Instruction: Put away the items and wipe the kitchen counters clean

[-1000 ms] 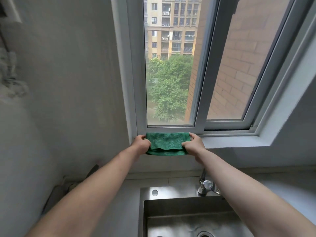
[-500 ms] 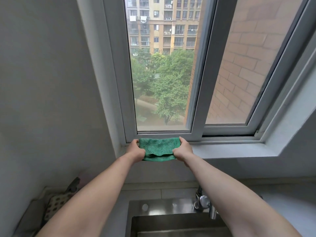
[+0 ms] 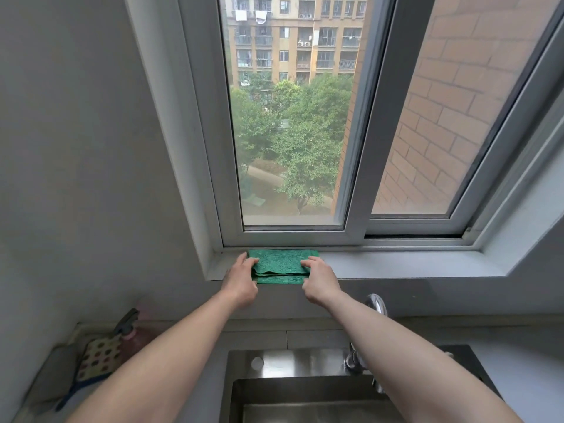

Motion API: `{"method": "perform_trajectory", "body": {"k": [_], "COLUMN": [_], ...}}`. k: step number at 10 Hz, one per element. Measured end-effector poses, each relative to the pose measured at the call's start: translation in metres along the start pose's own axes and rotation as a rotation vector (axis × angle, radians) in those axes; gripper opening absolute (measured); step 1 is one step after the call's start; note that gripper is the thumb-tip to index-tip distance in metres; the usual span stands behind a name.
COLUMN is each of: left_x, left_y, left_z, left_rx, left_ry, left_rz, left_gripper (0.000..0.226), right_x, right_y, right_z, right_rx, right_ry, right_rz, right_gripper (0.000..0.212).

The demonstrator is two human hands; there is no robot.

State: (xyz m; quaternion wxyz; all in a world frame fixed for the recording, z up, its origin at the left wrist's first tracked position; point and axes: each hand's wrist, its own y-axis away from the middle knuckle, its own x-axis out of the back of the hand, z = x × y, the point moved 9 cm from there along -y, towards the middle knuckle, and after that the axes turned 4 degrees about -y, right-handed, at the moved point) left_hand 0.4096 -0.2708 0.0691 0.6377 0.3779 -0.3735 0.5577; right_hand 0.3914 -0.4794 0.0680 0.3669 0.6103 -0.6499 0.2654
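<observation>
Head view: folded green cloth lies flat on the white windowsill, at the sill's left end, back edge up against the window frame, front edge reaching the sill's lip. Cloth is folded in layers, edges of the layers visible along the front. Left hand sits at the cloth's left edge, fingers loosely extended, fingertips resting on the top of the cloth, not curled round it; palm hangs off the front of the sill. Right hand at the cloth's right edge, fingers relaxed and slightly bent, tips touching the top layer; cannot tell if the thumb is under a fold, looks like no grasp. Both forearms reach up from the bottom of the view over the steel sink. Chrome faucet rises behind the right forearm, base on the sink deck, partly hidden by the arm. Grey counter runs either side of the sink. In the left corner by the wall: a spray bottle with dark trigger head, and just in front of it a spotted pad or mitt leaning there, blurred so cannot tell which. Sliding window above, left pane shows trees and an apartment block, right pane shows brick wall.
</observation>
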Motion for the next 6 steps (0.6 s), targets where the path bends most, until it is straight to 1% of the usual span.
{"method": "perform_trajectory", "body": {"k": [1,2,3,4,5,6], "left_x": [0.002,-0.009,-0.024,-0.026,-0.028,-0.019], "left_y": [0.008,0.015,0.016,0.014,0.020,0.029], "left_z": [0.008,0.016,0.016,0.018,0.019,0.024], "left_rx": [-0.093,-0.187,-0.167,-0.150,-0.129,-0.147], "left_ry": [-0.190,-0.350,-0.395,-0.445,-0.452,-0.399], "left_rz": [0.065,0.007,-0.168,-0.245,-0.277,-0.178], "left_gripper": [0.070,0.078,0.079,0.081,0.084,0.084], "right_x": [0.000,0.001,-0.001,-0.012,-0.025,-0.020], "right_y": [0.004,0.001,-0.002,-0.002,0.005,0.012], "right_z": [0.001,-0.006,-0.015,-0.010,-0.002,-0.008], "right_rx": [-0.027,-0.014,0.035,0.037,0.036,0.068], "right_ry": [0.071,0.079,0.053,0.119,0.240,0.204], "right_rz": [0.054,0.079,0.055,-0.045,-0.117,-0.038], "right_gripper": [0.055,0.059,0.062,0.064,0.070,0.071]}}
